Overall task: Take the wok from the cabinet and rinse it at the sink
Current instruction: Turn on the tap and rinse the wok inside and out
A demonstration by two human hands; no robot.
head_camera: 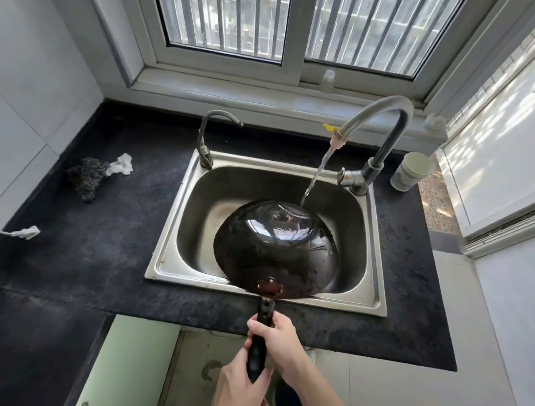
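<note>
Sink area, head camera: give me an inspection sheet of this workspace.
Surface: dark countertop with a steel sink set in it.
Job's things: wok over the sink, underside up; water from the faucet lands at its far edge.
Clutter: scouring pad, crumpled white scrap, cup.
Grips: left hand and right hand both hold the wok handle.
Cables: nothing seen.
Surroundings: barred window, small second tap.

Glossy wet wok (275, 245) (brushed-steel sink (174, 227))

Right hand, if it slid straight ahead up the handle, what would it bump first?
Probably the rusty riveted bracket joining the handle to the wok; the right hand grips just behind it.
</note>
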